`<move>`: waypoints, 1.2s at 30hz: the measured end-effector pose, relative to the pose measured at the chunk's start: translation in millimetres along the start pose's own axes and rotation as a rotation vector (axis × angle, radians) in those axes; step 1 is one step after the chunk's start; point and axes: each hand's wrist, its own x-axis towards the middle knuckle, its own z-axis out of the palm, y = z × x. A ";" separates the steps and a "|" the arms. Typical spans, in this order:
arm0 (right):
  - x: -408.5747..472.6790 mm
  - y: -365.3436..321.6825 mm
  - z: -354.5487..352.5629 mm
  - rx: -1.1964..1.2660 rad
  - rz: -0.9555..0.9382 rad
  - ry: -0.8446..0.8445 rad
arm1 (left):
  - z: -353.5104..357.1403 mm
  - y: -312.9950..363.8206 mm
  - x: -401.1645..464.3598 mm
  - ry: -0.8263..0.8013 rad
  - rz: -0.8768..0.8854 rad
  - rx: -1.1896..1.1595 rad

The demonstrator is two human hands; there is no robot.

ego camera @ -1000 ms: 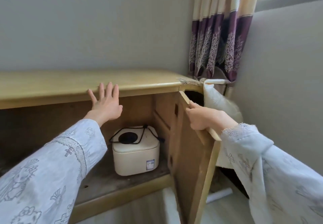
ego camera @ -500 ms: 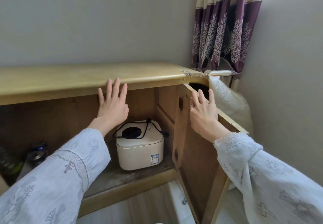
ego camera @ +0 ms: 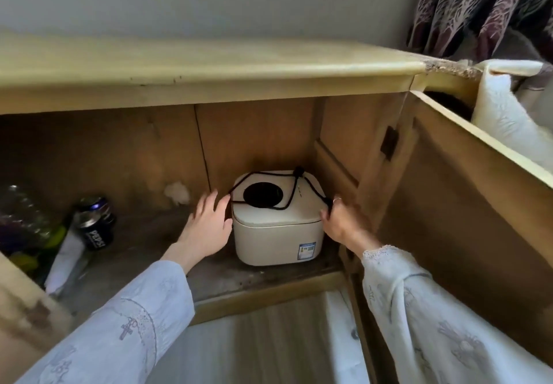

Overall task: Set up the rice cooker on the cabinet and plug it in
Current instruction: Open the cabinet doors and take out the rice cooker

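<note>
A cream rice cooker (ego camera: 273, 234) with a round black patch on its lid sits deep inside the open wooden cabinet (ego camera: 209, 66), on the lower shelf near the right wall. A black power cord (ego camera: 291, 193) lies looped over its lid. My left hand (ego camera: 206, 225) is spread open against the cooker's left side. My right hand (ego camera: 344, 223) rests at its right side with fingers curled around the corner, where the cord hangs down. Whether either hand grips the cooker firmly cannot be told.
The cabinet door (ego camera: 478, 204) stands swung open on the right. A dark Pepsi can (ego camera: 95, 225), a clear plastic bottle (ego camera: 24, 213) and a white wrapped item (ego camera: 64, 264) lie on the shelf's left part. A curtain (ego camera: 478, 3) and white cloth (ego camera: 508, 114) hang beyond the right end.
Both hands came down from the cabinet's top edge and door into the cabinet and now sit on either side of the rice cooker. The view has moved closer and lower.
</note>
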 end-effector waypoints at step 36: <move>17.6 29.1 102.6 0.609 0.301 -0.093 | 75.7 -35.2 2.7 -0.073 -0.614 -1.212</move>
